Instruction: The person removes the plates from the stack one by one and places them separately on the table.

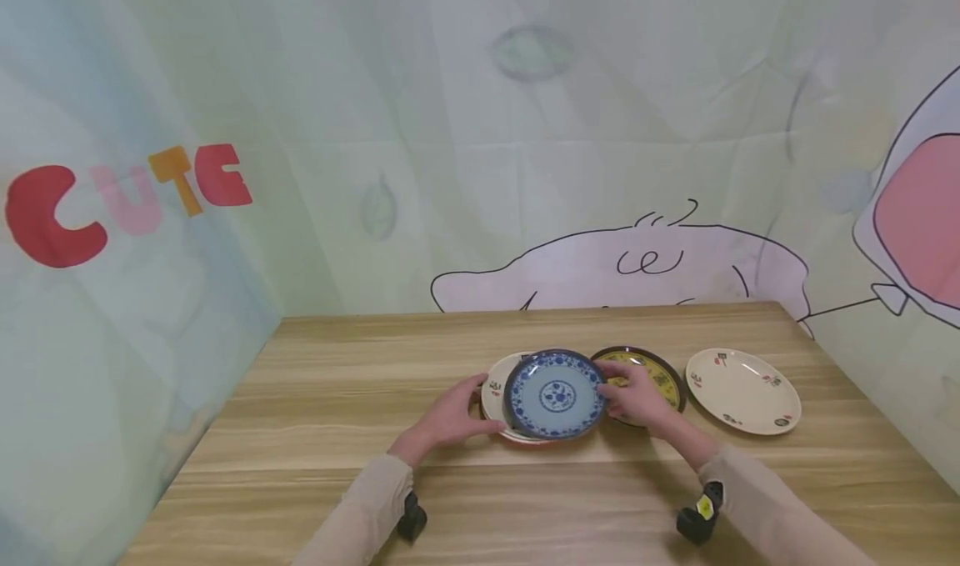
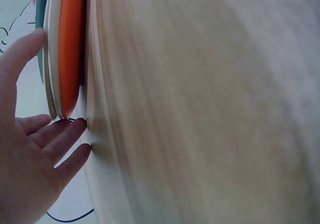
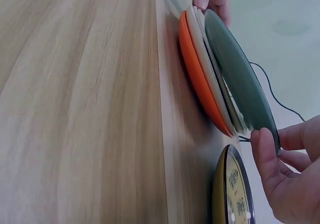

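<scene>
- Carefully, a person's right hand (image 1: 633,398) pinches the right edge of a blue patterned plate (image 1: 558,399), thumb on one face and fingers on the other.
- The blue patterned plate leans over a stack of plates (image 1: 492,393) near the middle of a wood-grain desk (image 1: 337,399), its held edge raised clear; whether its far edge touches the stack, the views do not settle.
- At the stack's left side, the left hand (image 1: 450,412) is spread wide, thumb at the rim and fingers extended along the edge, gripping nothing.
- Side-on in the left wrist view, an orange plate (image 2: 71,48) forms the base of the stack, with pale plates above it.
- Just right of the stack, partly behind the right hand, sits a yellow plate (image 1: 663,378) with a dark rim.
- Farther right lies an off-white oval plate (image 1: 750,393) with small motifs around its border.
- Behind the desk hangs a pale printed backdrop (image 1: 450,91), colorful letters reading "CUTE" (image 1: 30,216) at left.
</scene>
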The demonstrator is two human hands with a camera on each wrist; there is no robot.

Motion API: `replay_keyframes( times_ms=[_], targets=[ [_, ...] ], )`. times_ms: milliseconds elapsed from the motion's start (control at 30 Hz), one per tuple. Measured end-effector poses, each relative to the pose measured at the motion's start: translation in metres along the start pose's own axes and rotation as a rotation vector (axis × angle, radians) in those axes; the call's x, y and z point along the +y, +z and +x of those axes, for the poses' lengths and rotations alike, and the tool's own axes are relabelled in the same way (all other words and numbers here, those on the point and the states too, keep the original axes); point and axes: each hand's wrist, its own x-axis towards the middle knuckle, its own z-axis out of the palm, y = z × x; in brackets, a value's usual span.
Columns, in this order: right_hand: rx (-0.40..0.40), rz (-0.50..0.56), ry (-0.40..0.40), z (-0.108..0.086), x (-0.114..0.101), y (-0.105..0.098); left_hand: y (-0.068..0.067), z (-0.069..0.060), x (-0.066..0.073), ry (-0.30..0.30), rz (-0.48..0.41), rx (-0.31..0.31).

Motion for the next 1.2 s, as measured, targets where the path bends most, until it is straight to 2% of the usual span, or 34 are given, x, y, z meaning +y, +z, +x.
replay_keyframes(
  times_ms=[333, 567, 833, 967, 1200],
  targets=[
    [0.007, -0.023, -0.019, -0.014, 0.004, -0.022, -0.001, 0.000, 0.001, -0.008, -0.005, -0.010],
    [0.010, -0.015, 0.002, -0.029, 0.008, -0.038, -0.002, 0.000, 0.002, 0.004, -0.012, -0.012],
    [0.007, -0.036, -0.017, -0.047, 0.016, -0.055, -0.002, 0.000, 0.000, 0.008, -0.006, -0.011],
    [-0.034, -0.047, -0.024, -0.054, 0.023, -0.066, -0.002, 0.000, 0.000, 0.003, -0.007, -0.011],
    [-0.200, -0.034, -0.037, -0.064, 0.036, -0.086, -0.002, 0.000, 0.000, 0.008, -0.013, -0.010]
  ],
)
